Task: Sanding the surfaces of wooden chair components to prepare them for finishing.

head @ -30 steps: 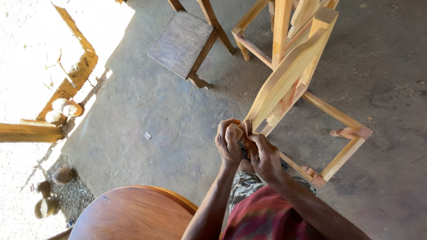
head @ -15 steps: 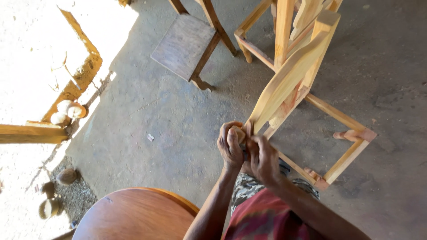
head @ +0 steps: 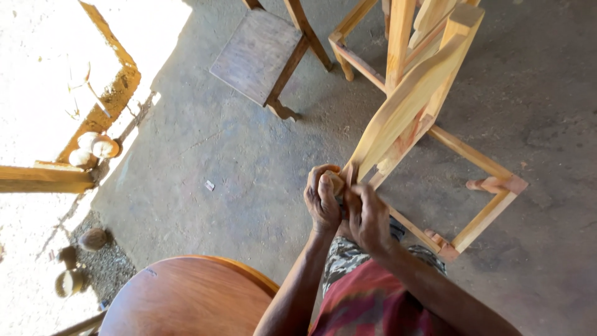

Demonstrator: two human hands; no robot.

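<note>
The concrete floor [head: 205, 155] fills most of the view, grey and dusty, with bright sunlight washing out its left edge. On it stands a bare wooden chair frame [head: 423, 106], tipped toward the person so that its pale rail slants down from the upper right to the hands; the frame is joined but has no seat panel, and its wood looks raw, with no stain or varnish on it. Behind it a darker wooden stool [head: 261, 53] sits well apart at the top of the view, and a round reddish-brown tabletop [head: 186, 298] with a glossy surface lies near the bottom, just beside the person's left forearm. Both hands meet at the lower end of the slanted rail. The left hand [head: 322, 202] has its fingers curled together around a small light-coloured pad [head: 336, 183], probably sandpaper or a block, pressed against the rail end; the right hand [head: 368, 218] is clamped on the same end of the frame just beside it, fingers closed over the wood. Judging by how things lie, the smoothing of this frame is under way at one rail end only, and the long rail, the legs and the cross bars appear still unfinished. A small scrap [head: 210, 185] lies on the floor.
</note>
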